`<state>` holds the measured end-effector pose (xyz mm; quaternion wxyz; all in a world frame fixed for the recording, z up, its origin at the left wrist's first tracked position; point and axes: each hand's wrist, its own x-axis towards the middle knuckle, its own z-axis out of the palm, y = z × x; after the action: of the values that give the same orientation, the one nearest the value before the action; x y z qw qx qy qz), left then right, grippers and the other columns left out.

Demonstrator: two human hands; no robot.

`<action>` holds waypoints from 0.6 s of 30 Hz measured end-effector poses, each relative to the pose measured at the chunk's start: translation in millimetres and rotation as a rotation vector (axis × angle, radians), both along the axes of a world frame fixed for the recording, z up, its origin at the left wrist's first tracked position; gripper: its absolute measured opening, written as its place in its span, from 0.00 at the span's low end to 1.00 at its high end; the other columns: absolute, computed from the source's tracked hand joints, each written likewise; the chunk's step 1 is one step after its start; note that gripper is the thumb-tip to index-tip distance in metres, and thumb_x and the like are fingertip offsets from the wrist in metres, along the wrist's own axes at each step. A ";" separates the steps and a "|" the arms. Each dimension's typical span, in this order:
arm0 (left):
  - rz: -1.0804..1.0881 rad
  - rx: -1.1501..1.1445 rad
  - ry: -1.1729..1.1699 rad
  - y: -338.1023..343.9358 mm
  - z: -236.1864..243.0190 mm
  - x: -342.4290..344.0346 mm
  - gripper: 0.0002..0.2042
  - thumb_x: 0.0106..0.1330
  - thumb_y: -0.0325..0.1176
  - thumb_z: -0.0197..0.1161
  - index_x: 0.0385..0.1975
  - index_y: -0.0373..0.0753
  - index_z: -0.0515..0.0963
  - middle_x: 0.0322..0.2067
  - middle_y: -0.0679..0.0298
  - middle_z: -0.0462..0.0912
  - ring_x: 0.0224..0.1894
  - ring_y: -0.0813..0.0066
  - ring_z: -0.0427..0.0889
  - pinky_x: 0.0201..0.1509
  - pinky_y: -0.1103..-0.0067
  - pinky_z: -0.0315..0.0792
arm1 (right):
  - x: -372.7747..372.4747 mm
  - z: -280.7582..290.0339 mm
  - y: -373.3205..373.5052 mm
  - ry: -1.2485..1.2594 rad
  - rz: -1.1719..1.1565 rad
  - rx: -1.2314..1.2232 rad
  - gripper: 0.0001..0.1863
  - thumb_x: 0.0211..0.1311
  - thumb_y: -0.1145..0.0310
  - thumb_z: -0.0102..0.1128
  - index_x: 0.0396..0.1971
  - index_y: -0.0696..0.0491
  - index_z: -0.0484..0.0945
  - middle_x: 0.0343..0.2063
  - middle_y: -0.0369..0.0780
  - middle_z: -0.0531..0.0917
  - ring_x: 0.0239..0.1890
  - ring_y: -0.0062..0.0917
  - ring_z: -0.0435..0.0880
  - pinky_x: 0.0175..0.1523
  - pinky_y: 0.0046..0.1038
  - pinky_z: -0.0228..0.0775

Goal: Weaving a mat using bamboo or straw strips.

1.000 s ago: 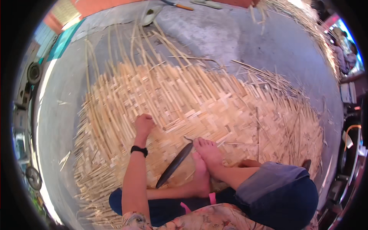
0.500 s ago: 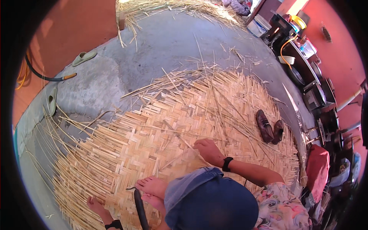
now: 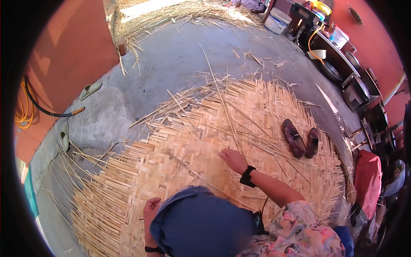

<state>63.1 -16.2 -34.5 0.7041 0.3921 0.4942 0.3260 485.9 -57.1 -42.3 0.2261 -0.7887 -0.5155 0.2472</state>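
A large woven mat of pale split strips [image 3: 180, 150] spreads under both hands. My right hand [image 3: 233, 160], with a dark band at its wrist, is over the middle of the mat. Its fingers are curled together; whether a strip is in them cannot be seen. A long loose strip [image 3: 220, 94] runs up and away from beside this hand. My left hand [image 3: 151, 210] is near the mat's lower left, fingers bent inward, what they hold hidden. Beside it shows only the thin dark tip of a tool [image 3: 141, 219]. A dark blue cap [image 3: 201, 227] hides the lower middle.
Brown shoes [image 3: 300, 139] stand on the mat's right. Green slippers [image 3: 90, 90] and a black hose [image 3: 55, 113] are at the left. A white bucket [image 3: 277, 21], pans and a red cloth [image 3: 368, 180] line the right wall. Loose straw [image 3: 171, 17] lies at the far end.
My left hand has moved right and up, to where the dark tool showed. My right hand has shifted slightly. The view has moved, and the cap now covers the bare feet.
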 end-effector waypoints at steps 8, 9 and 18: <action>-0.208 0.020 0.125 -0.9 4.3 76.1 0.14 0.67 0.29 0.62 0.51 0.34 0.73 0.38 0.60 0.80 0.39 0.74 0.81 0.44 0.80 0.77 | 87.3 -50.9 -74.8 -0.065 -0.451 0.102 0.12 0.58 0.68 0.63 0.41 0.54 0.76 0.35 0.40 0.80 0.36 0.32 0.81 0.43 0.31 0.73; -0.189 0.019 0.150 -5.9 11.4 68.3 0.14 0.67 0.29 0.62 0.51 0.34 0.73 0.38 0.60 0.80 0.39 0.74 0.81 0.44 0.80 0.77 | 69.8 -52.8 -69.8 -0.043 -0.383 0.144 0.12 0.58 0.68 0.63 0.41 0.54 0.76 0.35 0.40 0.80 0.36 0.32 0.81 0.43 0.31 0.73; -0.199 0.025 0.208 -10.9 21.0 81.9 0.14 0.68 0.30 0.62 0.51 0.34 0.73 0.39 0.60 0.80 0.40 0.74 0.81 0.44 0.80 0.77 | 140.3 -40.0 -81.1 -0.325 -0.566 0.348 0.08 0.61 0.66 0.60 0.36 0.53 0.80 0.35 0.46 0.82 0.42 0.39 0.80 0.47 0.38 0.70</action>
<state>145.1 -27.1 -13.5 0.6731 0.4796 0.5188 0.2185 626.2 -138.2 -82.3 0.3315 -0.8788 -0.3404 -0.0448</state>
